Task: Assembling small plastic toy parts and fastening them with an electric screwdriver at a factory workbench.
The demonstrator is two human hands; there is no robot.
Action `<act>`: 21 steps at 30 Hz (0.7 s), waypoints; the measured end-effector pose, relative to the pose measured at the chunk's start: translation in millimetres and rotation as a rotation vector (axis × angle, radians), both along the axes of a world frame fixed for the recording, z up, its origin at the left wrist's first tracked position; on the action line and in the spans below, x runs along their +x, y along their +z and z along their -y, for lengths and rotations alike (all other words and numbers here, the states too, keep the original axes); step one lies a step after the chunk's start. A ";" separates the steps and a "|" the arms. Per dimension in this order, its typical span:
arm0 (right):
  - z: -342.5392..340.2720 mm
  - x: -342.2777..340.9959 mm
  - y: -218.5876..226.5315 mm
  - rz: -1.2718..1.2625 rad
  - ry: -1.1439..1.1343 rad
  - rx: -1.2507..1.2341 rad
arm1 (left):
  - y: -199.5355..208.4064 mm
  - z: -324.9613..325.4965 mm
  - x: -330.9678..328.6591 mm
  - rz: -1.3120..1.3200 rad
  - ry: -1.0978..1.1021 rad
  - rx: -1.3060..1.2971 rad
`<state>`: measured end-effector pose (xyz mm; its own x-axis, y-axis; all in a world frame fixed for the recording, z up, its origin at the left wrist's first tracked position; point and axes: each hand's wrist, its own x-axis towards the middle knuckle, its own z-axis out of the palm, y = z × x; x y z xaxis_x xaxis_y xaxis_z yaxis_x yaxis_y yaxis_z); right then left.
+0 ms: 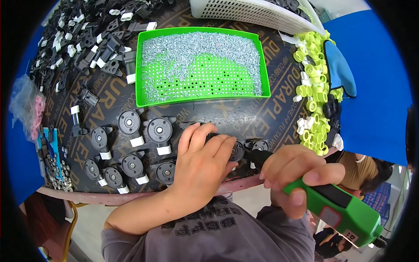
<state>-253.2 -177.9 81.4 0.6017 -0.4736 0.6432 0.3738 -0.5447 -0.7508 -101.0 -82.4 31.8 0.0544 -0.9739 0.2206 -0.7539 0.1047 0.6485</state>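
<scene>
My right hand (297, 172) is wrapped around a green electric screwdriver (355, 216) with a black nose. The nose points left at a round black wheel-like part (237, 151) with a disc face. My left hand (198, 163) rests on this part with bent fingers, holding it to the table; the fingers hide much of it. Another disc part (261, 146) lies partly behind the screwdriver's nose. To the left, several similar black wheel-like parts (159, 130) with white sleeves lie in rows, discs up. One disc part (166, 172) sits right beside my left wrist.
A green perforated tray (139, 83) of small silver screws stands beyond my hands. Black parts with white sleeves (102, 48) heap at the far left. Yellow-green rings (310, 70) line the right side, below a white perforated basket (244, 15). Small metal pieces (61, 177) lie at left.
</scene>
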 end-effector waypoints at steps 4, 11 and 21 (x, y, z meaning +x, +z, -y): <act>-5.9 -0.8 14.5 0.066 -0.014 0.091 | 1.0 -1.4 1.3 0.043 0.006 0.001; -8.5 1.3 22.7 0.176 0.077 0.099 | 6.2 -0.5 3.6 -0.087 0.063 -0.063; -11.7 0.9 26.9 0.273 0.073 0.078 | 1.6 0.0 2.6 -0.122 0.074 -0.187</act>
<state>-252.3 -166.2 108.3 0.4459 -0.4901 0.7490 0.6034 -0.4535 -0.6559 -98.4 -82.4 33.4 0.1615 -0.9092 0.3838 -0.6812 0.1787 0.7100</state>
